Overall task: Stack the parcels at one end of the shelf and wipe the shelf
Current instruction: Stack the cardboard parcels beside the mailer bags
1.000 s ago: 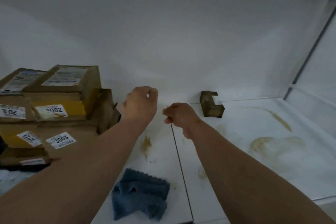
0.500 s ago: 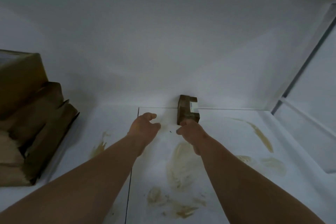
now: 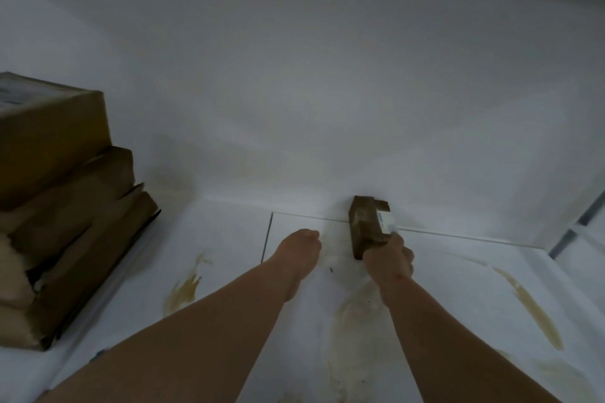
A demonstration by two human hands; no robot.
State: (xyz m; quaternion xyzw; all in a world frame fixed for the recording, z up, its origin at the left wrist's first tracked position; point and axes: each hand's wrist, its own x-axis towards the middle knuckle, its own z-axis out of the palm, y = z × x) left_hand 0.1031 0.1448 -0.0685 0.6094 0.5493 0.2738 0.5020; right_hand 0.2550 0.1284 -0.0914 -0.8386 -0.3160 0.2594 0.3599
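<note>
The right hand [image 3: 388, 255] grips the small brown parcel [image 3: 365, 226] to carry it to the stack [image 3: 62, 206]; the left hand [image 3: 302, 245], loosely curled beside it, holds nothing.

My right hand [image 3: 388, 255] grips a brown parcel [image 3: 363, 226] with a white label. Brown parcels [image 3: 65, 206] sit far left. Yellowish-brown smears stain the white shelf [image 3: 458, 288].
</note>
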